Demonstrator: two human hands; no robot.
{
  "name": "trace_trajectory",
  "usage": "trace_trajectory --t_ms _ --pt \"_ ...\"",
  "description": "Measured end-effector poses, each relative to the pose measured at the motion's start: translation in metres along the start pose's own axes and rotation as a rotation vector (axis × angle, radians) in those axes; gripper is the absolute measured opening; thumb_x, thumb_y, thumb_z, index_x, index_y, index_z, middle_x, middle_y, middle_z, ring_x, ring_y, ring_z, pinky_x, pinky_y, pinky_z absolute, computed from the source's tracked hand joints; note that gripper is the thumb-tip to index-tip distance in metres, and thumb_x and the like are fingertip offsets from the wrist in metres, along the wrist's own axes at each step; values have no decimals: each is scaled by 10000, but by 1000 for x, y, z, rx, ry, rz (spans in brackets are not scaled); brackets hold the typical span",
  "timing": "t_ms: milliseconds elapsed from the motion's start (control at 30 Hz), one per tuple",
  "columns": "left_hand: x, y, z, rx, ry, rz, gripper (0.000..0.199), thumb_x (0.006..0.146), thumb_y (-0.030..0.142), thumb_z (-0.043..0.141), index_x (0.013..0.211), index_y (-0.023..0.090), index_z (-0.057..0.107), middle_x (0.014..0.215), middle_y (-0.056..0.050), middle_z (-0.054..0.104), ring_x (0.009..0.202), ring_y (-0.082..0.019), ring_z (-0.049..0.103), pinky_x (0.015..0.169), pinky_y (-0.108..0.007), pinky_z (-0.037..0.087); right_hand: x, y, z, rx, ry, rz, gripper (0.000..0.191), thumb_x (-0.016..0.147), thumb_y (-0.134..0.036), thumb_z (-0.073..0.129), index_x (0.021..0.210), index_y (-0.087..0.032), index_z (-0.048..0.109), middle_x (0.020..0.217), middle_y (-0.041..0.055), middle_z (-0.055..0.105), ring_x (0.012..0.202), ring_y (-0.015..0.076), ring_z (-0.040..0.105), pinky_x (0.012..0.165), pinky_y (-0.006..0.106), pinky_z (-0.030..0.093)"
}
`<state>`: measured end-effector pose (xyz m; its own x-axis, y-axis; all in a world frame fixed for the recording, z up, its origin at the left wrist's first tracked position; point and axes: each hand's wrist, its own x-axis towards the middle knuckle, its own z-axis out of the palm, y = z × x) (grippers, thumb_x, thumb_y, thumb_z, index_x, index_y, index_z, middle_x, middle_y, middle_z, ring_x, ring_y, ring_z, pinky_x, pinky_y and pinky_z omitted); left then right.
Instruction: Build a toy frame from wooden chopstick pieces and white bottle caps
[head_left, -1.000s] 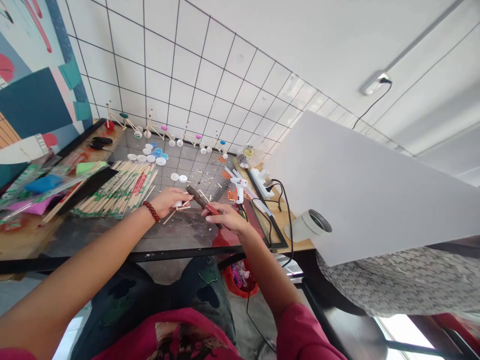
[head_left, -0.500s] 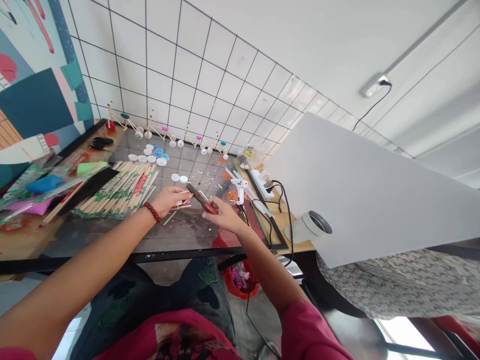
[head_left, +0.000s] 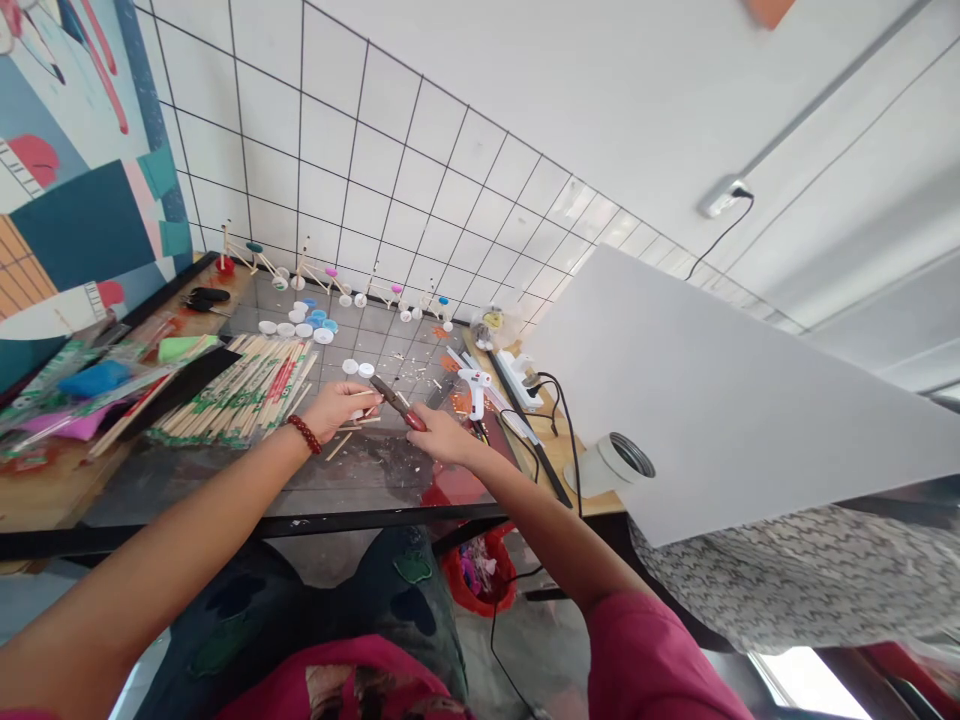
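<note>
My left hand (head_left: 335, 408), with a beaded bracelet on the wrist, is pinched closed on a thin wooden stick (head_left: 364, 394) above the table. My right hand (head_left: 441, 434) is wrapped round the red handle of a long dark-headed tool (head_left: 391, 398); its exact kind is too small to tell. The tool's tip meets the fingertips of my left hand, by the stick. Under my hands lie short cut pieces of stick (head_left: 340, 446) and small scraps. Two white bottle caps (head_left: 358, 368) rest just beyond my left hand.
A pile of wrapped chopsticks (head_left: 232, 400) is at the left. More white and blue caps (head_left: 304, 325) lie behind, with stick-and-cap models (head_left: 360, 290) along the wall. A white glue gun (head_left: 475, 388), a power strip (head_left: 521, 380) and cables are at the right. A red bin (head_left: 480, 575) stands below.
The view has shifted slightly. Both hands stay close together over the same spot, the tool's tip still at my left fingertips; my right hand has barely moved.
</note>
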<state>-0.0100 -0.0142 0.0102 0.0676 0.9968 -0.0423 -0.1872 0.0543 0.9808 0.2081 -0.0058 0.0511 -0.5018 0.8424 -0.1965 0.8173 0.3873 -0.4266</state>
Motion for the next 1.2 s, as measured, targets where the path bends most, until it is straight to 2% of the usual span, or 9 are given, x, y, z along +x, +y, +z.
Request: trace_trajectory --t_ms 200,300,433,567,700,867,1033,1200 --pt "-2 3 -1 -4 -20 5 410 503 492 935 504 147 714 553 -53 629 564 -121 517 569 -265 415 5 10 14 21 63 -91 159 774 -242 526 932 -235 513 781 -15 554 731 194 503 706 289 367" --pt "-2 5 1 -36 -24 -17 414 477 477 951 501 143 707 543 -46 620 558 -113 516 565 -258 417 9 17 25 49 138 -102 154 748 -242 524 901 -242 502 732 -34 505 700 186 467 684 288 351" --pt "-3 8 1 -70 5 -41 433 441 473 973 522 139 710 553 -35 615 550 -102 508 539 -243 406 16 23 32 83 203 -52 180 727 -248 542 906 -239 531 711 -43 501 687 184 478 667 288 356" --pt "-6 12 -1 -125 -18 -51 449 445 492 989 569 146 731 580 -32 621 585 -115 532 546 -239 428 24 26 22 65 259 123 194 813 -269 559 1001 -230 587 813 1 635 788 218 601 711 299 426" --pt "-6 14 -4 -221 -32 -32 461 469 507 993 632 146 758 640 -33 645 614 -117 553 576 -246 463 21 30 13 -134 213 232 323 911 -478 659 1087 -210 632 1017 102 741 962 283 701 784 327 462" --pt "-3 12 -3 -266 11 -49 463 426 434 1018 704 144 786 673 -18 662 636 -110 564 624 -254 496 11 31 20 -263 227 194 451 934 -519 698 1231 -192 608 1236 145 716 1140 297 693 879 341 482" --pt "-3 12 -3 -277 58 -59 452 426 372 1018 758 151 805 677 -11 669 643 -115 582 645 -267 514 6 34 23 -312 218 179 509 921 -596 708 1222 -198 608 1232 153 702 1131 311 692 893 363 486" --pt "-2 10 -6 -289 35 -63 474 454 372 1021 820 145 824 648 -5 658 622 -103 569 615 -243 496 3 33 22 -339 219 161 518 941 -621 676 1221 -189 622 1196 149 697 1095 305 692 885 360 489"
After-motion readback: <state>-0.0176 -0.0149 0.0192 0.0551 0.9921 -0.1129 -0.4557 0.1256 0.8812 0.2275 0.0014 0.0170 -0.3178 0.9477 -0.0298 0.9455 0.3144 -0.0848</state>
